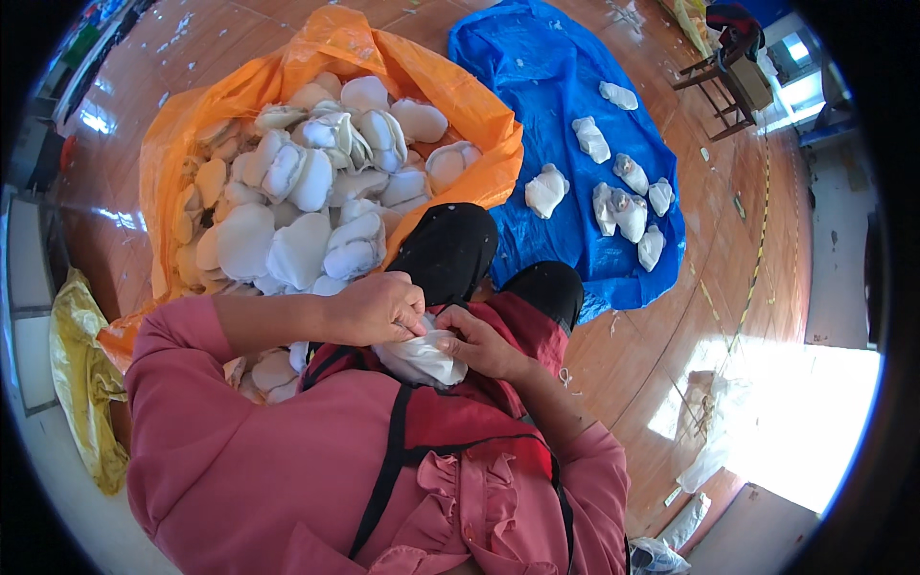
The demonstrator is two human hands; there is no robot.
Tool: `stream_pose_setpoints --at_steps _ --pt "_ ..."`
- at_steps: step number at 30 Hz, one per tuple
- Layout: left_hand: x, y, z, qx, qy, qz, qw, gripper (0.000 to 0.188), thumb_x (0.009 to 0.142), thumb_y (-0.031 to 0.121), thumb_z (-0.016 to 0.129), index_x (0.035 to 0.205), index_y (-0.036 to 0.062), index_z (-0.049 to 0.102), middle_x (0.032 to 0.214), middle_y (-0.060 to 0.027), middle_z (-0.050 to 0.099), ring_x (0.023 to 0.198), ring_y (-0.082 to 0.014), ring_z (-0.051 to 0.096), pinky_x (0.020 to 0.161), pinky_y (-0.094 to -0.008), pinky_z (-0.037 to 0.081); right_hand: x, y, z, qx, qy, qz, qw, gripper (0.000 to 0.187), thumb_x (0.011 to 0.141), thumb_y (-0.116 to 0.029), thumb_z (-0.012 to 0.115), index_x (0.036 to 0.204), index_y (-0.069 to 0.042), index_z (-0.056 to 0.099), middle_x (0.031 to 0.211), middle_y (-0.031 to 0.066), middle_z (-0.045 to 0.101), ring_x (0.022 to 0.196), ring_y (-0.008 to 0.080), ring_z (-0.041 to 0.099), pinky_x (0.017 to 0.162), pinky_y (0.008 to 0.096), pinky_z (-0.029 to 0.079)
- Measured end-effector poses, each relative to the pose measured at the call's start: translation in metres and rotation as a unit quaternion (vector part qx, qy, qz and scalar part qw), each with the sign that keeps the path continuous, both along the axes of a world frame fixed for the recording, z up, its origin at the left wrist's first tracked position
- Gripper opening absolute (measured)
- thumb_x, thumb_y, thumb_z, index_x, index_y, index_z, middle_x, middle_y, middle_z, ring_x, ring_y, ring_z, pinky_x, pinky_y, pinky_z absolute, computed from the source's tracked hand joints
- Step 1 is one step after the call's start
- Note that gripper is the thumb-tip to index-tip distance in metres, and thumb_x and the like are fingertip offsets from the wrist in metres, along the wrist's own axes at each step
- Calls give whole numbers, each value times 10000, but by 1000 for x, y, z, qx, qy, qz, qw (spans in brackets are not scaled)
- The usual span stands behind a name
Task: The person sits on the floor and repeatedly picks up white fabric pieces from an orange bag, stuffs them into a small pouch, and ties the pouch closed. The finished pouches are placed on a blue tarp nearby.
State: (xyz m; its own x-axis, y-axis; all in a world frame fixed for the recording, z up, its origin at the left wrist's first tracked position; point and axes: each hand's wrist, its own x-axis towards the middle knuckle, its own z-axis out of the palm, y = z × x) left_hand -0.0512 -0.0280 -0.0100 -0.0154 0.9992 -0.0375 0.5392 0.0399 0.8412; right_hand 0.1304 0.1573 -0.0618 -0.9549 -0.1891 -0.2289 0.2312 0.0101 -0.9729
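A white, soft cloth-like bundle rests in my lap on the red apron. My left hand pinches its upper edge with bent fingers. From the other side my right hand grips the same bundle, thumb and fingers closed on its rim. Both hands nearly meet at the top of it; what the bundle contains is hidden. Just beyond my knees, an orange sack lies spread wide, heaped with white rounded pads, many of them stacked together.
A blue plastic sheet to the right of the sack bears several small white bundles. A wooden chair stands at the far right. A yellow bag lies at the left. White scraps dot the tiled floor.
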Motion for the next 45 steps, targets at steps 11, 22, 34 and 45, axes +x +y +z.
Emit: stream_pose_setpoints --at_steps 11,22,34,45 --pt "16 5 1 94 101 0 990 132 711 115 739 837 82 758 874 -38 615 887 -246 574 804 -361 483 -5 2 -2 15 7 48 999 208 1009 -250 598 1053 -52 553 957 12 499 897 114 481 800 265 430" --pt "20 5 -2 87 112 68 988 79 781 94 694 809 55 631 840 -81 587 842 -293 598 727 -407 490 -19 3 0 -59 -17 48 997 225 1015 -233 577 944 -19 580 837 58 545 823 166 538 732 324 452" --pt "36 -21 -20 -37 -15 210 977 132 830 115 728 843 30 628 886 -115 612 861 -318 619 741 -411 489 -13 0 19 185 219 69 955 187 910 -156 657 791 -44 568 779 133 541 797 354 549 722 444 445" --pt "0 -16 7 -62 -20 -14 998 258 850 119 700 1083 66 603 975 -122 623 932 -320 649 806 -432 510 -7 -13 15 143 217 10 966 183 914 -99 664 791 -24 551 751 112 494 744 311 509 692 408 412"
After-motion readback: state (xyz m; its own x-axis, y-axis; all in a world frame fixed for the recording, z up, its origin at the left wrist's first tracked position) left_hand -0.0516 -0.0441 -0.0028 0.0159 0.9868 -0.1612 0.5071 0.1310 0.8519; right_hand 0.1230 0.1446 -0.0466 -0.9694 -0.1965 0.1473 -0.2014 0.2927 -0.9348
